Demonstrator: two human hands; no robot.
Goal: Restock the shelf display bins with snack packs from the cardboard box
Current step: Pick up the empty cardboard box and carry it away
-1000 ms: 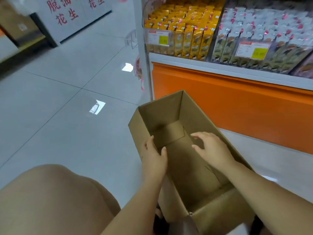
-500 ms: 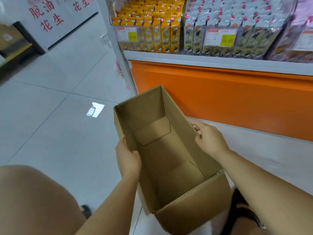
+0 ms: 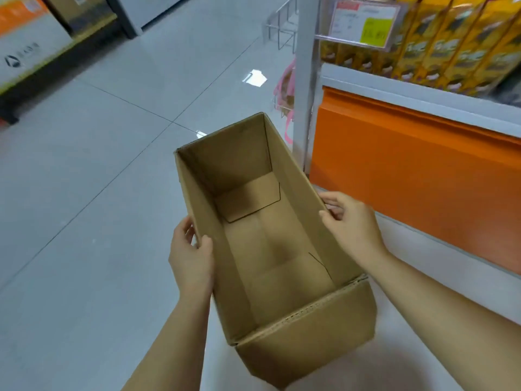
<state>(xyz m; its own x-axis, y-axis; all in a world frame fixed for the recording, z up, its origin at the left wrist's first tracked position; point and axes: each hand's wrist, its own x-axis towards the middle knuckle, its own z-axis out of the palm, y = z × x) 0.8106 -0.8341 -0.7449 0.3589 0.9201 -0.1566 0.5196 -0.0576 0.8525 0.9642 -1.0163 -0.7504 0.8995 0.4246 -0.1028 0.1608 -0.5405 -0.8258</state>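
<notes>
A long brown cardboard box (image 3: 307, 340) is held in the air in front of me, open at the top, with nothing inside it. My left hand (image 3: 191, 261) grips the box's left wall, thumb inside and fingers outside. My right hand (image 3: 351, 224) clasps the right wall's rim in the same way. Yellow snack packs (image 3: 456, 49) stand in rows in the shelf display bin at the upper right, behind a clear price tag holder (image 3: 363, 22).
The shelf has a white ledge (image 3: 394, 88) over an orange base panel (image 3: 423, 179), close to the box's right side. A white upright post (image 3: 306, 80) marks the shelf's end. Grey tiled floor (image 3: 84, 193) spreads to the left; other store units stand far left.
My right hand came out of the box and took hold of its right wall. The box was lifted and turned. My view shifted left and down, so my knee left the frame.
</notes>
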